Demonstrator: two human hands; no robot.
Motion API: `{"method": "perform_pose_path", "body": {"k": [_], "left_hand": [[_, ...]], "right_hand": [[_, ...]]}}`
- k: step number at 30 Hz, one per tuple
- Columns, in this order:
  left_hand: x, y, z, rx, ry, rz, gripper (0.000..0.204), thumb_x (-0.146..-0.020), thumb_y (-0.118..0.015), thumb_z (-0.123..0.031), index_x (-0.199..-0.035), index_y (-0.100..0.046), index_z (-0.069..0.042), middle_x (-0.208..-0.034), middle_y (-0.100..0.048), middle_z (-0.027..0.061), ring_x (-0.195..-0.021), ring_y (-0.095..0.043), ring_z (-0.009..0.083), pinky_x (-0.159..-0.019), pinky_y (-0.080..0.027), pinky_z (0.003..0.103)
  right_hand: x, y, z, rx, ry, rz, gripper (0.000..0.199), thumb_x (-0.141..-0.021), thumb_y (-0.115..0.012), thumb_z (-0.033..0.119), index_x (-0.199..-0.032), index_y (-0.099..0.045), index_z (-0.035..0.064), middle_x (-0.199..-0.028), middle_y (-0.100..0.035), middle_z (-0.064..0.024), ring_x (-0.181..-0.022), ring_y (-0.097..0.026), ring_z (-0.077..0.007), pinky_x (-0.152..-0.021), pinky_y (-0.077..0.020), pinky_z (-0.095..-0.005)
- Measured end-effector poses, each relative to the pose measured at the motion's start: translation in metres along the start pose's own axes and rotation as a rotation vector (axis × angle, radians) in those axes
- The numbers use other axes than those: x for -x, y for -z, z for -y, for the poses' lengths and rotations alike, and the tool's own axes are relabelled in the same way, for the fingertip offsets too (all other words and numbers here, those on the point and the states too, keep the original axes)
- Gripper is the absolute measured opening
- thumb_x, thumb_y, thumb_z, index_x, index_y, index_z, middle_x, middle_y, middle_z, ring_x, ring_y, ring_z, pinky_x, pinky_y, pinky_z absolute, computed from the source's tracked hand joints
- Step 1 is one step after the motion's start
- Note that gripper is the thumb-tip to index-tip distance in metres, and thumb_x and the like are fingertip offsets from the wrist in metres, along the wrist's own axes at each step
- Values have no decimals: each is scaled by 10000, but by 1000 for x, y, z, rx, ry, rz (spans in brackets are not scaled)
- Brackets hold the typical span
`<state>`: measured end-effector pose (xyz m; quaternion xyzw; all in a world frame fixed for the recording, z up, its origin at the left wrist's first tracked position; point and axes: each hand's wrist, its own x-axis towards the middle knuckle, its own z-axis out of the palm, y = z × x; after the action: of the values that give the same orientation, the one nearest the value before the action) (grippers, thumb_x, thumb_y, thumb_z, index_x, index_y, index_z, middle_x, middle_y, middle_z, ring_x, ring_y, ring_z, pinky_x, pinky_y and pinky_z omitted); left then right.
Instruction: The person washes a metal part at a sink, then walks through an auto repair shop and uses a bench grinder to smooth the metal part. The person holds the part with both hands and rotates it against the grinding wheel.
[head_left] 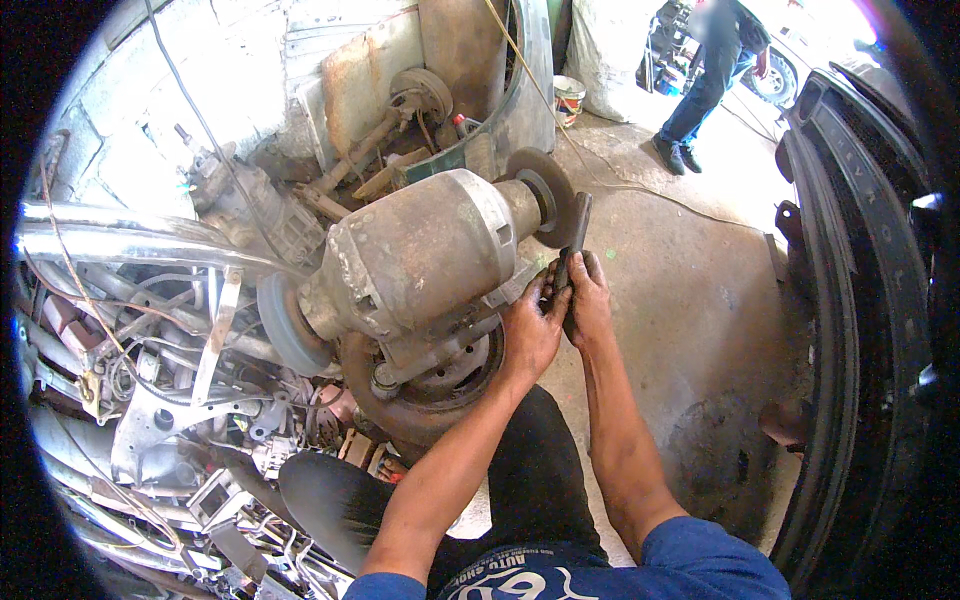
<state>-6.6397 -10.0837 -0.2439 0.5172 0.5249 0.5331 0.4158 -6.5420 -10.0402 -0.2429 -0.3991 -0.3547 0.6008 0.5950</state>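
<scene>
In front of me stands a large, worn bench grinder [425, 250]. It has a grey grinding stone [290, 325] on its left end and a brown wheel [545, 195] on its right end. Both hands grip a dark metal rod [581, 220], which points up past the right edge of the brown wheel; whether the two touch I cannot tell. My left hand [535, 325] is closed around its lower part, on the side toward the grinder. Against it, my right hand [589, 300] is wrapped around the same rod. The fingers partly hide the rod's lower end.
Metal scrap [215, 350] and a chrome tube [120, 240] crowd the left. A wheel rim [450, 375] sits under the grinder. To the right stands a black vehicle panel [850, 300]. A cable [670, 200] crosses the floor toward another person [705, 85] and near a bucket [568, 100].
</scene>
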Motion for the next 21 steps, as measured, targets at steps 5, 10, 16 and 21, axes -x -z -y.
{"method": "perform_pose_path", "body": {"k": [5, 10, 16, 21], "left_hand": [[-6, 0, 2, -29, -51, 5, 437, -1005, -646, -249, -1341, -597, 26, -1137, -726, 176, -1002, -697, 225, -913, -532, 353], [7, 2, 6, 18, -61, -9, 424, -997, -656, -222, -1337, -600, 25, -1137, -726, 171, -998, -696, 226, -918, -531, 355], [23, 6, 8, -22, 1, -25, 422, -991, -666, -216, -1334, -604, 21, -1176, -720, 181, -1046, -697, 241, -929, -530, 360], [2, 1, 1, 5, 9, -9, 420, -989, -671, -211, -1331, -606, 23, -1175, -721, 182, -1052, -697, 236, -930, -532, 358]], "right_hand": [[-2, -3, 3, -49, 24, 18, 238, -1077, -531, 280, -1071, -543, 43, -877, -585, -41, -747, -562, -131, -666, -508, -298], [12, 0, 0, 83, 15, -7, 253, -1074, -540, 288, -1061, -543, 36, -879, -575, -40, -765, -547, -129, -666, -493, -301], [18, 4, -18, 87, 10, -30, 255, -1074, -539, 282, -1050, -553, 29, -880, -578, -39, -762, -546, -124, -664, -486, -294], [2, 3, -7, 35, 42, 2, 236, -1075, -536, 275, -1068, -546, 39, -885, -584, -41, -746, -553, -129, -666, -497, -296]]}}
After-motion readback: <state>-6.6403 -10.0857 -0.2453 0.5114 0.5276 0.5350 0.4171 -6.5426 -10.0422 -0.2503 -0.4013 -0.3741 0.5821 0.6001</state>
